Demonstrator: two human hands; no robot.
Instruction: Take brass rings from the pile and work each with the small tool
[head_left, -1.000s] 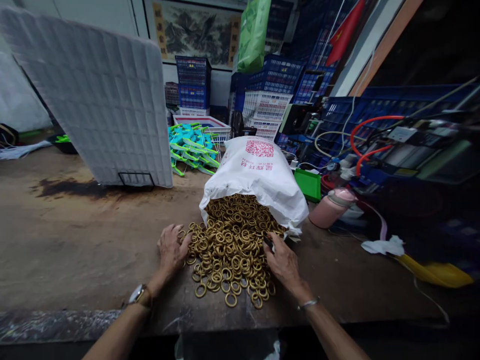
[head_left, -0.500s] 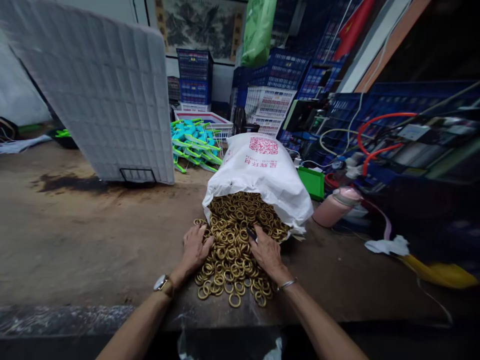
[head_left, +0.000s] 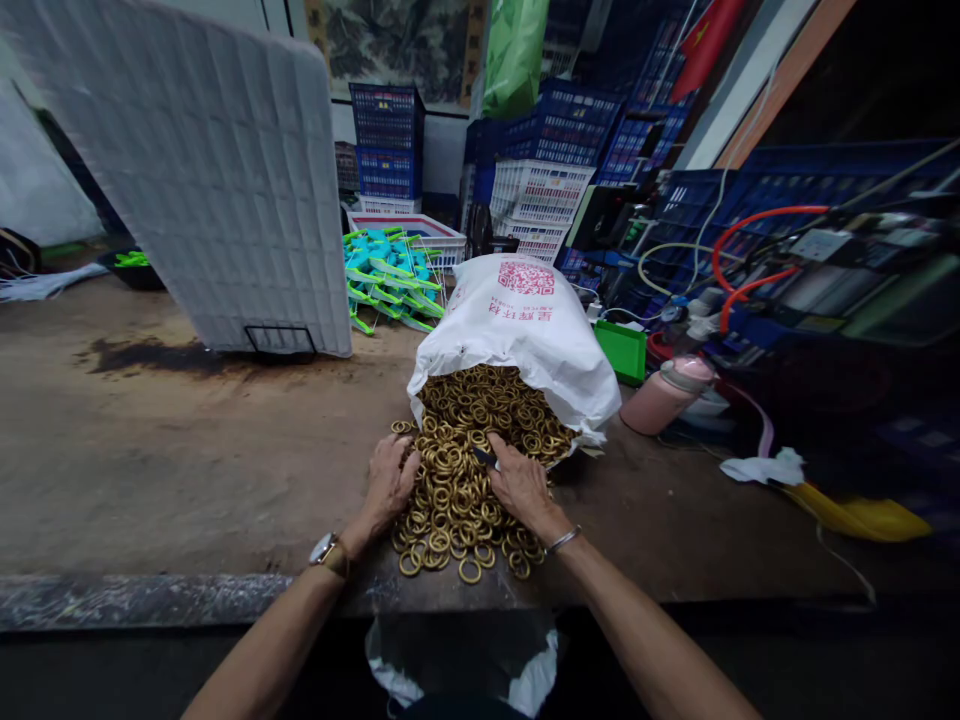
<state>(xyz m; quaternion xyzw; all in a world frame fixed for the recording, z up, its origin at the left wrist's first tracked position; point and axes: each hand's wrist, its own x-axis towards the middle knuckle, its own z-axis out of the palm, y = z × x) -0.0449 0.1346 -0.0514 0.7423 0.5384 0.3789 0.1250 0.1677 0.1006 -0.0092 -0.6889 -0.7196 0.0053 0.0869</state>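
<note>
1. The left hand [head_left: 390,475] is resting with bent fingers against the left flank of the heap; whether it is gripping any rings cannot be told. The right hand [head_left: 521,480] is pinching a slim, dark, blade-like object [head_left: 486,457] between thumb and finger while lying on the heap's right side.
2. Between the hands, the smooth, round, brass-coloured rings [head_left: 450,490] are spilling in a loose mound, thinning into single loops just short of the table's front edge.
3. The worn brown tabletop [head_left: 225,480] is spreading widely to the left, giving that arm sideways room; its front edge is showing pale, scuffed speckling.
4. Behind the mound, a bulging white sack with red print [head_left: 517,325] is lying on its side, its creased mouth gaping toward the person and holding more rings.
5. Right of the sack, a pink cylindrical bottle [head_left: 667,393] and a shallow green rectangular tray [head_left: 621,352] are bounding the space.
6. Farther left, a tall, pale, quilted-looking panel [head_left: 225,180] is standing tilted, near angular turquoise-and-lime pieces [head_left: 394,280].
7. Beyond, blue lattice-sided crates [head_left: 388,140] are standing stacked.
</note>
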